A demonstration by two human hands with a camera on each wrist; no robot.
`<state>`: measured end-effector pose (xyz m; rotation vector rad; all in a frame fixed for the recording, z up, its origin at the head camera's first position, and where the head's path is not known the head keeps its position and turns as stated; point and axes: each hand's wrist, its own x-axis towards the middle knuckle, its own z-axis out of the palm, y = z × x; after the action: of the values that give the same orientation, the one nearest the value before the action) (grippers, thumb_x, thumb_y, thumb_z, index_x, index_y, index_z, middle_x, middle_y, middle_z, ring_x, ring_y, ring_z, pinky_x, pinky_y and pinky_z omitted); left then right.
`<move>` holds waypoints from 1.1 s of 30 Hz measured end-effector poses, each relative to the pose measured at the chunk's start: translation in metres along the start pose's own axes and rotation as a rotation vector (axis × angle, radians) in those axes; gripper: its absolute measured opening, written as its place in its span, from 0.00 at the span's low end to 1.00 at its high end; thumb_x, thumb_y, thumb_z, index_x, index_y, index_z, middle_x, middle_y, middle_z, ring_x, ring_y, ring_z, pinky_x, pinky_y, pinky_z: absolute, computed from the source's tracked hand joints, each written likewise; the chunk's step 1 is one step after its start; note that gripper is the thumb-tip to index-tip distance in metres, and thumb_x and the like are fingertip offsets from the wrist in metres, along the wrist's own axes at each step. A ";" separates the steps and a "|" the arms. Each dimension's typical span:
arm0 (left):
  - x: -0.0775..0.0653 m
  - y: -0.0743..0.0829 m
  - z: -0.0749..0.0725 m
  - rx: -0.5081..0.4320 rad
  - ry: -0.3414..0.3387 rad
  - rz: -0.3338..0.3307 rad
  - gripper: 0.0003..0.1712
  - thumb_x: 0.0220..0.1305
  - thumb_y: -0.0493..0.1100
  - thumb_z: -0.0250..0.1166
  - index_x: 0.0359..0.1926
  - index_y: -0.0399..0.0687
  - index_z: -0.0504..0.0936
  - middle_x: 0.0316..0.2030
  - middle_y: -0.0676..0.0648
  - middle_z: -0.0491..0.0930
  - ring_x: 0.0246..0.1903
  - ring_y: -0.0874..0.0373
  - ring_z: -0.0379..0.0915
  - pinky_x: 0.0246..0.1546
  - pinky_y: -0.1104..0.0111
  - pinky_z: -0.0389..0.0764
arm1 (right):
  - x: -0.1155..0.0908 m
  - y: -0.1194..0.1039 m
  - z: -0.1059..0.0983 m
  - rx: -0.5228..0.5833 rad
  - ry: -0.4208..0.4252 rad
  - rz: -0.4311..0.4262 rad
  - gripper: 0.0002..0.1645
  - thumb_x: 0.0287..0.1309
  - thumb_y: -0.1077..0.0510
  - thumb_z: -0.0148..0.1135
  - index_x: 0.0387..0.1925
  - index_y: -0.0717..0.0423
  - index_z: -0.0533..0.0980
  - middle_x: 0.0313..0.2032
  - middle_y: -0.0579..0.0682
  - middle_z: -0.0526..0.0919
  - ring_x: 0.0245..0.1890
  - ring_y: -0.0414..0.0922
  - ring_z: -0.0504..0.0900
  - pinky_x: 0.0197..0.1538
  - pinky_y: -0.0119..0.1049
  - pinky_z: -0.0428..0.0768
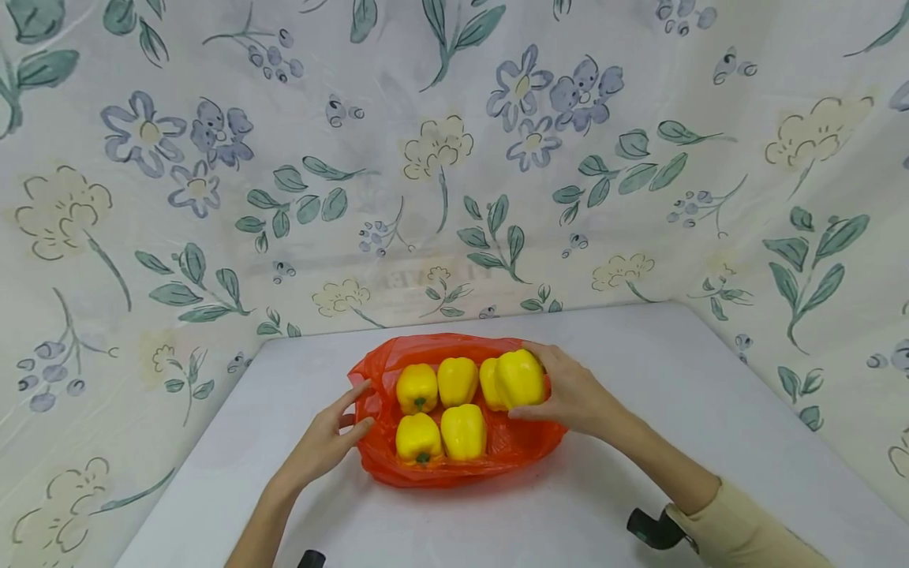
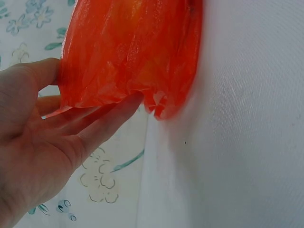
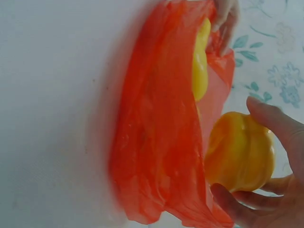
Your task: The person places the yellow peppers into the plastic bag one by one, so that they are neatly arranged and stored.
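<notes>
A red plastic bag (image 1: 511,446) lies with its mouth facing up, and several yellow bell peppers (image 1: 464,433) sit inside in two rows. My right hand (image 1: 571,390) grips one yellow bell pepper (image 1: 521,379) between thumb and fingers at the bag's right side. In the right wrist view this pepper (image 3: 241,152) is beside the bag's rim. My left hand (image 1: 330,442) holds the bag's left end, its thumb and fingers spread about the rim. In the left wrist view, the bag (image 2: 128,57) hides the tips of some fingers.
The bag rests on a white table (image 1: 618,489). Behind and beside the table hangs a floral-patterned cloth (image 1: 440,252). Dark camera mounts (image 1: 653,528) show near the wrists at the lower edge.
</notes>
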<state>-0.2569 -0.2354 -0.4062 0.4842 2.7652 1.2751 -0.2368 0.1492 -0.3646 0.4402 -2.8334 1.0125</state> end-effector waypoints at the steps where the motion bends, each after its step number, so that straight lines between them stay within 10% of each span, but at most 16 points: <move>1: 0.000 0.001 0.000 -0.002 0.001 0.000 0.37 0.68 0.44 0.62 0.75 0.53 0.59 0.71 0.36 0.62 0.60 0.35 0.72 0.44 0.62 0.87 | -0.001 0.000 0.002 0.000 -0.007 0.002 0.58 0.40 0.40 0.79 0.70 0.52 0.60 0.60 0.52 0.73 0.55 0.49 0.75 0.48 0.46 0.86; 33: 0.000 0.000 0.002 -0.004 0.003 0.006 0.37 0.68 0.44 0.62 0.74 0.54 0.59 0.71 0.37 0.62 0.59 0.35 0.73 0.43 0.62 0.87 | -0.006 0.001 0.046 -0.058 -0.106 0.088 0.58 0.37 0.41 0.80 0.68 0.52 0.62 0.61 0.52 0.73 0.59 0.48 0.73 0.54 0.52 0.83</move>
<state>-0.2568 -0.2338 -0.4069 0.4905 2.7653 1.2837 -0.2315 0.1228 -0.4018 0.3770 -2.9922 0.9458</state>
